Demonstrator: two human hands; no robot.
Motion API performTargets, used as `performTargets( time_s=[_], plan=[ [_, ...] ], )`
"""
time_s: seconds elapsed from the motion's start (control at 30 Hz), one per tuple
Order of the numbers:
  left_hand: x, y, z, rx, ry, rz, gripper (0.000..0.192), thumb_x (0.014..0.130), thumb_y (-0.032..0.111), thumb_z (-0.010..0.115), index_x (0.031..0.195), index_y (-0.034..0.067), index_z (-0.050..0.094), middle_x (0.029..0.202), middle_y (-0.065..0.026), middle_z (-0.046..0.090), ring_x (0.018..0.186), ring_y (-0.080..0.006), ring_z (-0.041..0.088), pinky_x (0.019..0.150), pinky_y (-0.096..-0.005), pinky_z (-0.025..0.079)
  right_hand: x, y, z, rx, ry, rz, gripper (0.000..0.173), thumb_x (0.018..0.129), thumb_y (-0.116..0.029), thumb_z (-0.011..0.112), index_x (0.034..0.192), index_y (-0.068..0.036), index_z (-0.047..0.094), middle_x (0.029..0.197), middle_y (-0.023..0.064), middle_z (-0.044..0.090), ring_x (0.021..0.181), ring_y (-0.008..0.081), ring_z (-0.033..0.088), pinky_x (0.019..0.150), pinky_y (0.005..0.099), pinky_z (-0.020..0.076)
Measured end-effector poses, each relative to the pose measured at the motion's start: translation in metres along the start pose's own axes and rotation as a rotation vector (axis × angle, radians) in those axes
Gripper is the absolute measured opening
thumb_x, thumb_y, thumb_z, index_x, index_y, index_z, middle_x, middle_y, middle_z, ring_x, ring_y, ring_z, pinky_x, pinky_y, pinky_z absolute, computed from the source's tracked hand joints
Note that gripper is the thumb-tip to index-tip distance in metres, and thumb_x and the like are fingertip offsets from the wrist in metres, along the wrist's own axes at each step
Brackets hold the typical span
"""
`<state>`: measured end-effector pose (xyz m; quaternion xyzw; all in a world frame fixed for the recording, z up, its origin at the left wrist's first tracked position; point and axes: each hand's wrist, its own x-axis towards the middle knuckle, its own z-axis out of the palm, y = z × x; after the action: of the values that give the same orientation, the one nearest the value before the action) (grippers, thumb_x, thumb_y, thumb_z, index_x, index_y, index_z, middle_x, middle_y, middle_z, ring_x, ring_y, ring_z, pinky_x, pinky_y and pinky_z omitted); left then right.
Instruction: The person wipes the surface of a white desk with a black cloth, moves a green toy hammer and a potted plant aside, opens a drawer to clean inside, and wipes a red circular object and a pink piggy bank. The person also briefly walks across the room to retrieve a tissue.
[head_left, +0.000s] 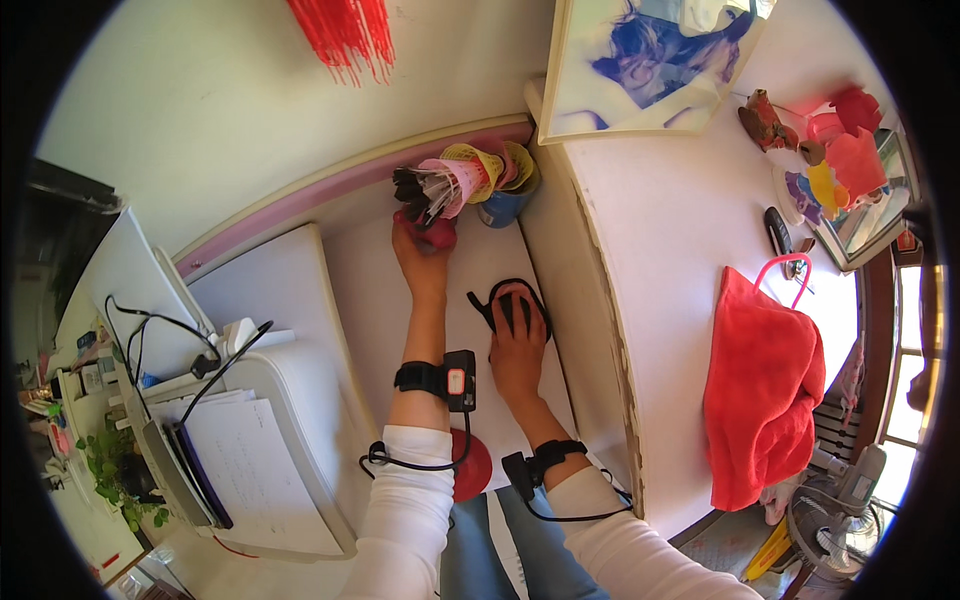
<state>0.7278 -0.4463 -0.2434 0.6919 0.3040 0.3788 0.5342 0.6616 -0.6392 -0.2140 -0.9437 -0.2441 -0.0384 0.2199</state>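
My left hand (423, 262) is closed around a magenta object (444, 234), its shape partly hidden by the fingers. Just above it, pink and yellow plastic shuttlecocks (471, 176) and black-tipped feathers lean out from a blue can (501, 208) in the corner. Flat on a black-edged pouch or case (486, 309) rests my right hand (519, 345), fingers together over it. A loose black strap sticks out at the pouch's left side. Both lie on a white shelf surface (367, 262) between two raised sides.
At left stands a white printer (300, 420) with papers (255, 457) and black cables. The higher white cabinet top (645, 247) at right holds a red cloth (765, 397), keys and ornaments (855, 165). A framed picture (637, 82) leans at the back. Below is a round red object (472, 465).
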Motion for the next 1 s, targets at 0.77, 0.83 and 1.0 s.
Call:
performTargets(
  time_s=[0.77,0.83,1.0],
  plan=[
    [-0.185,0.204,-0.135,-0.248,-0.39,-0.396,0.055,0.075,0.0,0.075,0.125,0.002,0.05,0.117,-0.0126,0.063,0.11,-0.0224,0.061,0.096,-0.0348,0.048,-0.136,-0.005,-0.107,0.653,-0.33,0.239,0.056,0.078,0.005,0.052,0.129,-0.014,0.062,0.124,0.0143,0.064,0.107,0.0338,0.061,0.096,0.0391,0.0496],
    [-0.194,0.238,-0.174,-0.197,-0.461,-0.284,0.056,0.074,-0.001,0.074,0.124,0.003,0.05,0.115,-0.0132,0.063,0.108,-0.0236,0.062,0.095,-0.035,0.048,-0.13,-0.013,-0.163,1.086,-0.56,0.566,0.049,0.086,0.004,0.05,0.132,-0.009,0.06,0.118,0.0104,0.066,0.109,0.02,0.062,0.094,0.0295,0.0477],
    [-0.194,0.318,-0.248,-0.028,-0.601,-0.046,0.066,0.067,0.0,0.081,0.124,0.006,0.05,0.116,-0.0122,0.059,0.114,-0.0309,0.058,0.097,-0.038,0.047,-0.121,-0.07,-0.318,1.348,-0.403,0.429,0.044,0.093,-0.001,0.055,0.137,-0.006,0.055,0.125,0.0058,0.062,0.111,0.0145,0.059,0.096,0.0284,0.0471]
  ],
)
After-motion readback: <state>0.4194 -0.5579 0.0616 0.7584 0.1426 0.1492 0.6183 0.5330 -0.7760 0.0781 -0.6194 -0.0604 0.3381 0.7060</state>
